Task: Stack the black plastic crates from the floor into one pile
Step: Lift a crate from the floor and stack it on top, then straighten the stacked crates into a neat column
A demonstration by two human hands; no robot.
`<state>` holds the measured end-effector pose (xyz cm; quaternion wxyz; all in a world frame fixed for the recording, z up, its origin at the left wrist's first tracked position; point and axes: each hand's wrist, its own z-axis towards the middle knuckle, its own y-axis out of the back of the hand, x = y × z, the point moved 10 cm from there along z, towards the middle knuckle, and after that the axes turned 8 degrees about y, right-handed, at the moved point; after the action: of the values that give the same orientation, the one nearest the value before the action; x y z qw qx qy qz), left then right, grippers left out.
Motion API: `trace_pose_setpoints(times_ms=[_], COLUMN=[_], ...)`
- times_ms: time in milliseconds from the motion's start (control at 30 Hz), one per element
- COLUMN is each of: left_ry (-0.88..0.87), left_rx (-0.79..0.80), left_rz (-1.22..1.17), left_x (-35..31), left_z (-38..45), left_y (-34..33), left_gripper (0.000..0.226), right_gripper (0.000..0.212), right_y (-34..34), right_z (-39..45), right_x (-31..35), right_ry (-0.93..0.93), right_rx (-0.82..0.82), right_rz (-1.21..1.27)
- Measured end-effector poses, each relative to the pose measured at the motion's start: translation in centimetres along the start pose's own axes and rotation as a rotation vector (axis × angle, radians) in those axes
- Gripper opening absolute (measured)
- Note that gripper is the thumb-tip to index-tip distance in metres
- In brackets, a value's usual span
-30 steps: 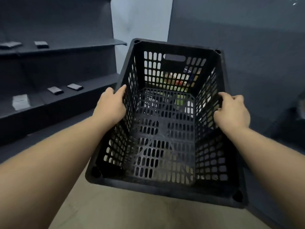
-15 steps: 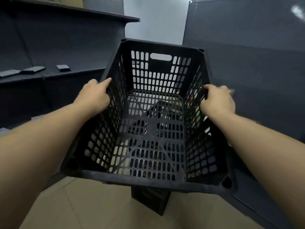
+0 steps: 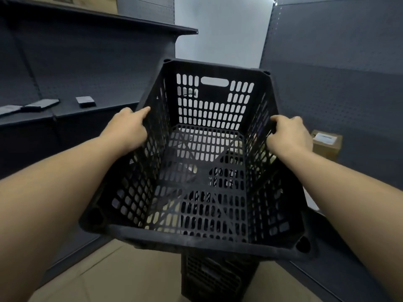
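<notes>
- Black crate [image 3: 202, 171] is in the air, held between both hands, open top tilted toward the camera.
- Left hand [image 3: 128, 129] grasps the left side wall near the rim, fingers curled over the edge, index finger pointing along the rim.
- Right hand [image 3: 287, 134] is clenched on the right side wall near the rim, fingers wrapped over the edge.
- Far wall of the crate shows a handle slot [image 3: 214, 81]; floor and walls are slotted mesh.
- A second black crate [image 3: 216, 277] stands on the floor [image 3: 113, 277] directly below the near rim of the held one. The two look apart, though contact at the hidden underside cannot be told.
- Dark shelving [image 3: 87, 110] on the left carries a few flat dark items [image 3: 85, 101].
- Dark pegboard panel [image 3: 338, 83] on the right, with a cardboard box [image 3: 326, 144] just beyond the right hand.
- Light wall [image 3: 220, 29] shows between the shelving and the panel.
</notes>
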<state>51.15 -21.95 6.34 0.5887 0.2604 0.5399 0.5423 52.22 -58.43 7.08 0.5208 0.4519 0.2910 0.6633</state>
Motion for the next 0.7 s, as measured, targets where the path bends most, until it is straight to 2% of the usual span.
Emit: trace_pose_setpoints(times_ms=[400,700], left_ry=[-0.28,-0.47], left_rx=[0.128,0.268], left_rz=[-0.017,-0.076], left_x=[-6.7,-14.4], left_z=[12.2,13.7], left_y=[-6.6,-12.4], left_gripper=[0.061,0.065], right_gripper=[0.053,0.049], right_y=[-1.2,0.6], right_z=[3.0,0.1], right_x=[-2.9,-7.4], right_ry=[-0.278,-0.479], right_rx=[-0.064,-0.081], right_rz=[-0.114,-0.187])
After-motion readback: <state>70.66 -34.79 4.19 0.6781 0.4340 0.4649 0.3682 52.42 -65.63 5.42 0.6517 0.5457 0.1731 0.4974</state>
